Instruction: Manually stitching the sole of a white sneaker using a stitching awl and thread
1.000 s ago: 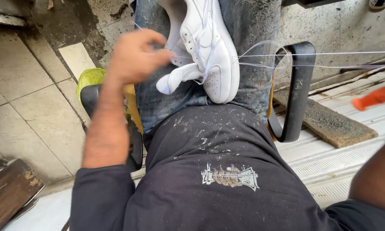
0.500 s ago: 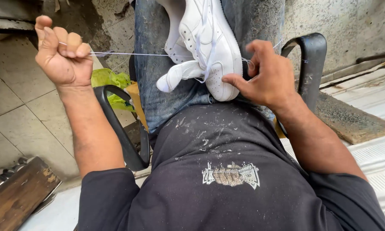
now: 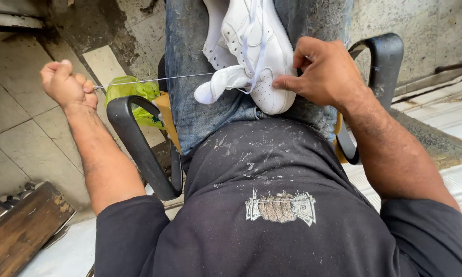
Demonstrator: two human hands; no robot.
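A white sneaker (image 3: 259,46) lies on my lap, sole side against my jeans (image 3: 205,113), toe toward me. My right hand (image 3: 323,72) rests on the shoe's toe and side, its fingertips pinching at the edge of the sole. My left hand (image 3: 67,84) is a closed fist held out to the left, beyond the chair arm. A thin white thread (image 3: 154,79) runs taut from this fist to the shoe. A white cloth piece (image 3: 215,87) sticks out beside the toe.
I sit in a chair with black armrests, one on the left (image 3: 133,133) and one on the right (image 3: 382,66). A green plastic bag (image 3: 131,92) lies by the left armrest. A wooden board (image 3: 21,231) sits at lower left on the tiled floor (image 3: 15,118).
My right hand came in from the right and settled on the shoe's toe. My left hand left the shoe and drew the thread out to the left, then dropped slightly.
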